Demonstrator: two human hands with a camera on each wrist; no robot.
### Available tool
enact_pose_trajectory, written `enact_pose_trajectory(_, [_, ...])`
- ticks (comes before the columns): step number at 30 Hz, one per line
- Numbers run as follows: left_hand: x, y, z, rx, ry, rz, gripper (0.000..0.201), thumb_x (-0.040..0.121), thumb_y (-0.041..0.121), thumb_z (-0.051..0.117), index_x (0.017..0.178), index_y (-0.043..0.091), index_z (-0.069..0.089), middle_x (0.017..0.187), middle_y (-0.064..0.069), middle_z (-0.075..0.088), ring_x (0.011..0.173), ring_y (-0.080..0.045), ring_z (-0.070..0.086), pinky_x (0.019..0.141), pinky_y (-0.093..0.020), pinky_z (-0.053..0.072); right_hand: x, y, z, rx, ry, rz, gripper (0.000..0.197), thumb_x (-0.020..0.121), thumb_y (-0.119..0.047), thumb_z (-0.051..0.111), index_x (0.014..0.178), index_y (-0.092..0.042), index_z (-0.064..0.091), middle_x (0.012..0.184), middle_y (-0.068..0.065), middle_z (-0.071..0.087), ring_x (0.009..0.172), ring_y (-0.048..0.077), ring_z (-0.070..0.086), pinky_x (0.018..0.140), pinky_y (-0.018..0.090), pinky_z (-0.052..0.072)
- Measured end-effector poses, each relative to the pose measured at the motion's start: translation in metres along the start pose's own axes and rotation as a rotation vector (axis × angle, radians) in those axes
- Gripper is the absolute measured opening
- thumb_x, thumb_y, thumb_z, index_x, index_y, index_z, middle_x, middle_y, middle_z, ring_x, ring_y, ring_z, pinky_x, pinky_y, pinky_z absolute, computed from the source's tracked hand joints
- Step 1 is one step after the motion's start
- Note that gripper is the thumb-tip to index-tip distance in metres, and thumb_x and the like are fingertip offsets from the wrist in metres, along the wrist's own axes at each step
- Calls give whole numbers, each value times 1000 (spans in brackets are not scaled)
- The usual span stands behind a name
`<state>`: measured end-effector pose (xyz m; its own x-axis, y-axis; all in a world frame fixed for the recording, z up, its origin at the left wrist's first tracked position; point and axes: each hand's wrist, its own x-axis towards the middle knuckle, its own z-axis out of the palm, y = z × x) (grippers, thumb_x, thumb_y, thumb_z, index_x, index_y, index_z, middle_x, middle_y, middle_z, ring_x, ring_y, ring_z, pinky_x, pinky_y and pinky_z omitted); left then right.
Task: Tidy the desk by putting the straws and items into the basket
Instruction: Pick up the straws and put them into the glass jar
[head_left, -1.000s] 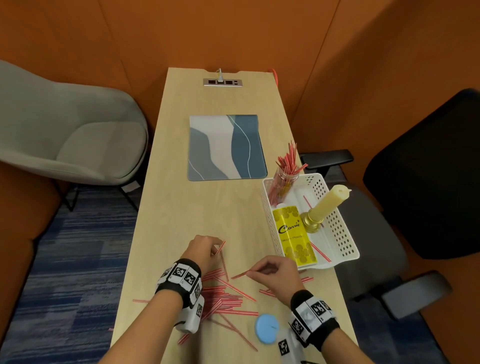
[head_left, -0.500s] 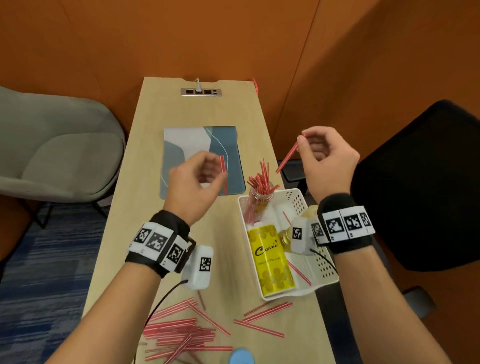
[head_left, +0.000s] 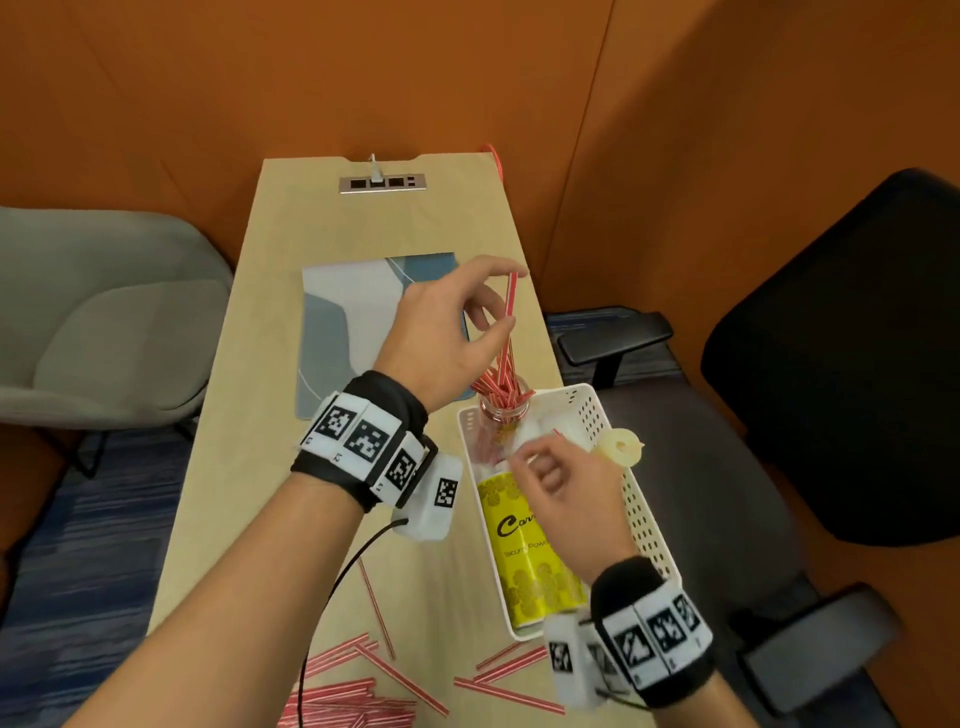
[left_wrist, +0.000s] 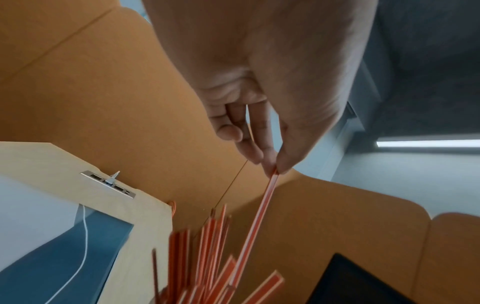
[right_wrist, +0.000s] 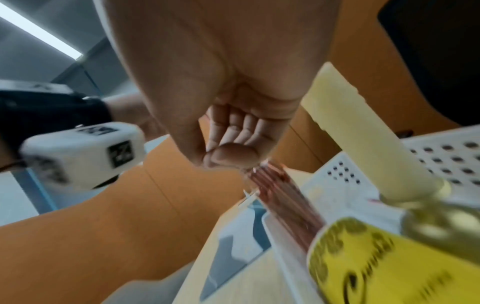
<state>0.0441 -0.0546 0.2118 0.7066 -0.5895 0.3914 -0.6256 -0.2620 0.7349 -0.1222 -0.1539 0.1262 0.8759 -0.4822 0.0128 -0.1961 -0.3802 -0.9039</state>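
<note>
My left hand (head_left: 511, 299) is raised over the glass jar (head_left: 501, 415) of red-and-white straws at the far end of the white basket (head_left: 641, 525). It pinches one straw (head_left: 505, 353) by its top end, lower end down among the jar's straws. The left wrist view shows that hand (left_wrist: 275, 172) with thumb and finger on the straw (left_wrist: 257, 222). My right hand (head_left: 524, 457) hovers low over the basket beside the jar, fingers curled. In the right wrist view its (right_wrist: 221, 158) thumb tip presses the index finger; no straw shows there. Several loose straws (head_left: 353, 696) lie on the near desk.
The basket also holds a yellow box (head_left: 530, 561) and a cream candle (head_left: 621, 447) on a brass holder. A blue-grey mat (head_left: 348, 322) lies mid-desk, a power strip (head_left: 383, 183) at the far end. Grey chair (head_left: 104, 322) left, black chair (head_left: 831, 364) right.
Both hands rose from the loose pile, each with a straw. My left hand has moved right over the jar. My right hand has dropped from high down into the basket.
</note>
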Motion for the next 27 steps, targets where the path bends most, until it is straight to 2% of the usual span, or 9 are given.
enact_pose_trajectory(4, [0,-10,20,96,-117,-30,34,83,16,67,111,32,57,74,13,66,72,-8,61,75,-28,52,-40,29,29,0,-241,83,7,87,-22,70,81,-20,70,54,-9,48,49,6,41,52,17,36])
enact_pose_trajectory(8, [-3,-23,33,250,-206,-41,28,82,21,69,105,32,56,80,16,64,76,-8,56,76,-36,53,-64,43,51,-51,-380,120,7,86,-28,69,82,-23,71,57,-10,54,51,6,50,52,12,37])
enact_pose_trajectory(10, [-7,-28,36,281,-216,-45,34,82,26,73,111,32,57,92,15,62,84,-7,50,81,-32,50,-71,51,58,-81,-432,134,8,86,-29,68,84,-23,71,58,-12,55,50,5,52,53,13,39])
enact_pose_trajectory(14, [-15,-34,34,263,-127,-21,49,80,27,74,125,27,55,116,9,58,98,-4,41,88,-23,37,-81,64,72,-210,-529,128,10,84,-28,65,87,-21,71,60,-14,54,56,5,52,61,24,50])
enact_pose_trajectory(19, [-39,-43,13,201,-17,-66,44,83,28,69,125,25,56,111,5,56,93,-9,45,85,-23,37,-102,69,98,-387,-691,101,15,81,-28,71,96,-24,70,69,-13,56,70,7,57,75,27,53])
enact_pose_trajectory(22, [-84,-66,-3,132,62,-199,38,83,22,71,119,23,60,102,4,59,82,-7,48,79,-15,39,-118,70,120,-521,-756,79,36,79,-37,74,111,-24,64,95,-3,58,91,20,61,80,31,52])
enact_pose_trajectory(24, [-131,-91,-11,125,64,-381,31,82,18,71,111,25,63,94,4,62,75,-3,51,75,-17,43,-129,72,133,-647,-803,30,44,80,-36,73,119,-20,59,110,5,56,100,28,61,85,35,50])
enact_pose_trajectory(26, [-180,-114,-17,206,-52,-598,21,81,15,70,98,27,67,84,7,64,70,-8,56,74,-27,51,-136,74,141,-715,-785,25,38,85,-33,70,119,-18,59,113,7,58,103,29,61,86,36,49])
enact_pose_trajectory(27, [-204,-123,-19,232,-145,-699,18,81,13,70,91,28,68,80,8,65,69,-11,59,73,-28,53,-138,75,144,-724,-759,38,33,88,-33,68,116,-17,61,113,6,59,103,27,61,86,35,49])
